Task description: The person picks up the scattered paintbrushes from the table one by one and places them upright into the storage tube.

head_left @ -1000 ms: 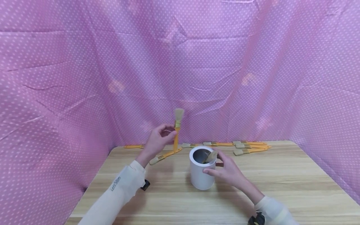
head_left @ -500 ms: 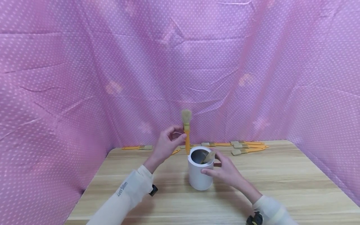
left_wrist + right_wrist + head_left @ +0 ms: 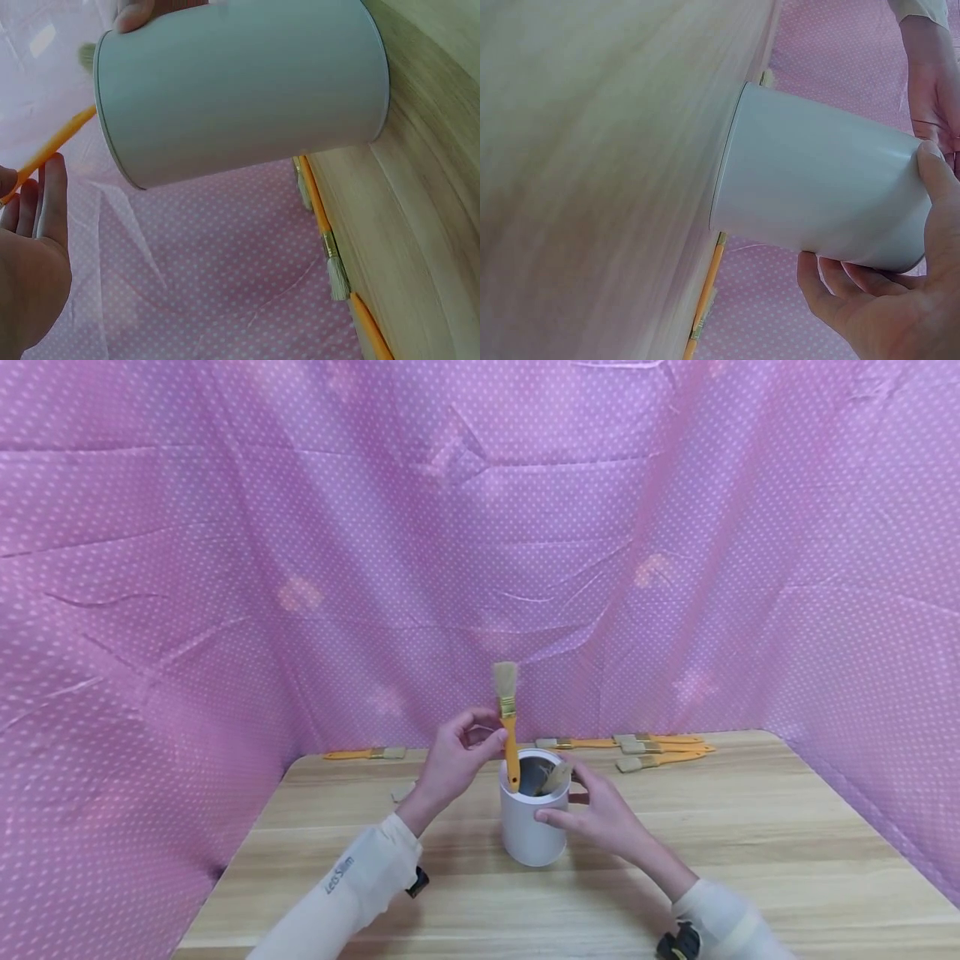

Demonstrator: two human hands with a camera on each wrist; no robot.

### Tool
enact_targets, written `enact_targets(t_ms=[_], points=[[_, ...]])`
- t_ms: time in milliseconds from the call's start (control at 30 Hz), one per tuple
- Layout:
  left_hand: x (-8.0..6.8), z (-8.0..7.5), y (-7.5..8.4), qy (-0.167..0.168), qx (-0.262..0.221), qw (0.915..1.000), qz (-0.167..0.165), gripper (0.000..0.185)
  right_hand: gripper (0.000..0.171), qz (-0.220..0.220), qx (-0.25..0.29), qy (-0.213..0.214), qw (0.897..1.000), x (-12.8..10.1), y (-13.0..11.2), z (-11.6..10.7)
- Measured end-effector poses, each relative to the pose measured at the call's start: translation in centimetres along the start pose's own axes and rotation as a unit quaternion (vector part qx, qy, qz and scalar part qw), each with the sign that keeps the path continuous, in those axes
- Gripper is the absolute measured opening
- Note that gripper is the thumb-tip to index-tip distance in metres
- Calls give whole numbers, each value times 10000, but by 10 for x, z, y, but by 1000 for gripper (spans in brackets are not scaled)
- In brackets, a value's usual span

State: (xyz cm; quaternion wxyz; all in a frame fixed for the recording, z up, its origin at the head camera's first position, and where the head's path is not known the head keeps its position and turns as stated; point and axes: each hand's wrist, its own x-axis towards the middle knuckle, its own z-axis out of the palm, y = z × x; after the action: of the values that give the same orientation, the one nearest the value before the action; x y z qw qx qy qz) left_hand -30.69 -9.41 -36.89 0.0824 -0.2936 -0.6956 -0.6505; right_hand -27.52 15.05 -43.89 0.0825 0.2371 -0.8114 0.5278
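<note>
My left hand (image 3: 459, 760) pinches a paintbrush (image 3: 511, 743) by its orange handle, bristles up. The handle's lower end, with a small hole in it, overlaps the near left rim of a white can (image 3: 534, 835). In the left wrist view the orange handle (image 3: 56, 146) slants between thumb and fingers, its end at the can's rim. My right hand (image 3: 600, 810) grips the can's right side near the top, thumb in front and fingers behind, as the right wrist view shows too. Pale bristles (image 3: 557, 778) of another brush lean inside the can against its right wall.
Several paintbrushes (image 3: 663, 762) with orange handles lie at the table's back right, and one more (image 3: 366, 753) at back left. Bristles of another brush (image 3: 402, 792) show beside my left wrist. A pink dotted cloth (image 3: 480, 568) hangs behind the wood-topped table (image 3: 750, 843).
My left hand has carried the upright brush rightward from above the lying brushes to the can, then lowered it a little at the rim. The right hand keeps its grip on the can.
</note>
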Motion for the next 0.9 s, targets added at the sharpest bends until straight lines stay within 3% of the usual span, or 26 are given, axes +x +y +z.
enact_targets(t_ms=[167,433,667,900], points=[[2,7,0,5,-35,10000,83,32,91,-32,-14,-15,10000,0,10,-2],[-7,18,-10,-78,151,9994,-309,30,94,-67,36,-31,10000,1,13,-1],[-14,24,-13,-108,171,9990,-406,27,94,-132,16,-58,9999,1,11,-1],[-18,25,-21,-186,475,9986,-141,29,86,-124,121,-20,9998,1,9,-1]])
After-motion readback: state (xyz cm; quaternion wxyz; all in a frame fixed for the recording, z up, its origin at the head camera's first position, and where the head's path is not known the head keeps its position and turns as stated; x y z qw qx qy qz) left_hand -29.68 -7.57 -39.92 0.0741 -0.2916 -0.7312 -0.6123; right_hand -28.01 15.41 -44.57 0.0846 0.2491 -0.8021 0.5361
